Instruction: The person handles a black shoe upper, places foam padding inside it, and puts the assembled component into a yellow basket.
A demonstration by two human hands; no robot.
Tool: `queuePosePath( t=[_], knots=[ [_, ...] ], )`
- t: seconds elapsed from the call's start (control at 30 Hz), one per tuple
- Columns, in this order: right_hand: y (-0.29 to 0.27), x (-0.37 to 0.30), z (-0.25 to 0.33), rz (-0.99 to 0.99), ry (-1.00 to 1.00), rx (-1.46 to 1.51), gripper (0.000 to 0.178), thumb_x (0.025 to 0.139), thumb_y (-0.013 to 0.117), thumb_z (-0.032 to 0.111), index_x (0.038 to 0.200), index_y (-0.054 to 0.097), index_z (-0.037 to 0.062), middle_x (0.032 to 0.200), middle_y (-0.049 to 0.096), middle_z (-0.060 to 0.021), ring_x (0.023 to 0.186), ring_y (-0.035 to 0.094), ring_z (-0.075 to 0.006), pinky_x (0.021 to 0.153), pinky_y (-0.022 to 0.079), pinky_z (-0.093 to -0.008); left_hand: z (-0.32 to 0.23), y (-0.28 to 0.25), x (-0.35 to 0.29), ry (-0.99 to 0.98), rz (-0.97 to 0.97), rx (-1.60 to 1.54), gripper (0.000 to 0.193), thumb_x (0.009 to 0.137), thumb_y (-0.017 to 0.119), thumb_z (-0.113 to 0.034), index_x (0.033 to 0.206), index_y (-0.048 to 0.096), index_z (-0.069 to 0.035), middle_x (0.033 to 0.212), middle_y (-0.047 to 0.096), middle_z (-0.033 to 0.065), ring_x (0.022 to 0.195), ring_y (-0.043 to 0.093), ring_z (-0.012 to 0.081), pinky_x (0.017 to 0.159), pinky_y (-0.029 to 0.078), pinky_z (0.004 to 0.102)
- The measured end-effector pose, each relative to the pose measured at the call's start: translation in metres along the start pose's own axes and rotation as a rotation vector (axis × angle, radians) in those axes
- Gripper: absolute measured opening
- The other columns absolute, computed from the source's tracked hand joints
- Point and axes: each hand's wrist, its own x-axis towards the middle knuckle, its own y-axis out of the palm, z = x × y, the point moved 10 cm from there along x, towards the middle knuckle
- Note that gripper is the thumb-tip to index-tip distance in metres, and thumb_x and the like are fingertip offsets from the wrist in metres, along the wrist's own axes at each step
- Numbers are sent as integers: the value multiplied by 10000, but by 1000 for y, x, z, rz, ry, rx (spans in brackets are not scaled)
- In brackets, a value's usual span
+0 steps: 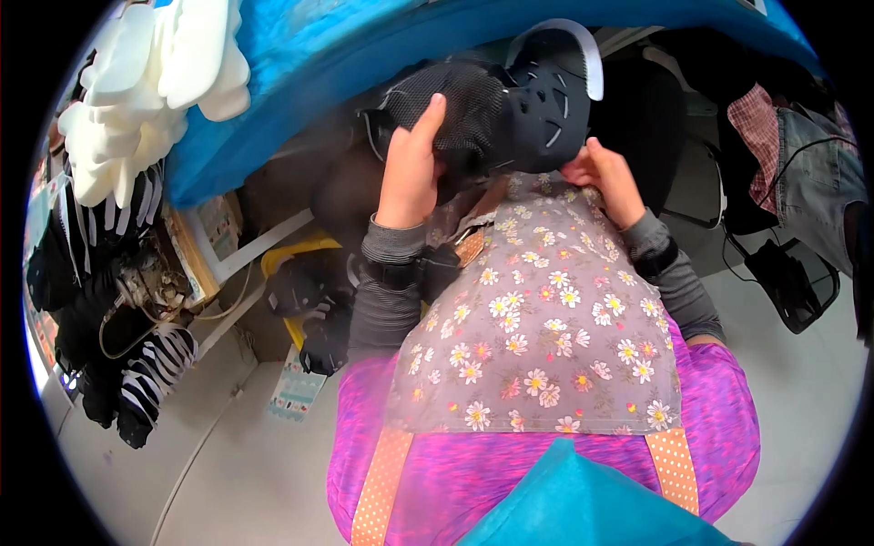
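A black shoe upper with a mesh front is held up above my lap, at the edge of the blue-covered table. Its plain black part has slots and a curved white edging at the top right. My left hand grips the mesh end, thumb on top and the other fingers hidden behind it. At the lower right corner my right hand is closed, its fingertips at the upper's edge. Below both hands lies my flowered apron.
White foam foot shapes hang at the left of the blue table cover. Under them are black and white striped pieces. A yellow container with black pieces stands beside my left forearm. Clothes hang at the right.
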Motion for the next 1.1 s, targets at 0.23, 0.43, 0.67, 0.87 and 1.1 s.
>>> queuePosePath(
  t=[0.23,0.43,0.67,0.87,1.1],
  knots=[
    [63,41,1,255,34,627,513,1025,482,356,1393,462,-1,1385,542,-129,1278,518,-258,1118,373,-427,-1,-28,-14,370,31,-102,209,1021,555,-272,952,608,-82,787,589,-23,784,588,70,727,466,209],
    [65,44,8,318,118,857,456,967,543,224,1353,512,-15,1319,598,-143,1227,569,-267,1105,400,-416,-31,3,-45,549,72,299,152,970,610,-78,1074,580,29,902,581,16,851,602,108,828,517,283],
    [69,36,-8,405,232,1033,534,939,542,229,1418,444,14,1410,517,-168,1292,511,-303,1118,366,-501,-38,28,-57,733,266,641,166,857,638,34,980,528,13,930,507,69,782,486,155,721,412,258],
    [81,22,2,402,66,836,545,896,615,129,1410,456,46,1371,537,-132,1267,517,-268,1096,387,-453,-37,12,-58,807,72,551,132,1003,536,-55,1077,429,-39,972,406,7,806,373,83,746,365,220],
    [65,27,10,356,-34,568,519,848,679,48,1337,512,12,1270,591,-102,1166,573,-227,1041,435,-373,-78,5,-70,1027,-390,1115,138,998,550,-62,1101,483,2,962,558,86,794,521,114,717,449,256]
  ],
)
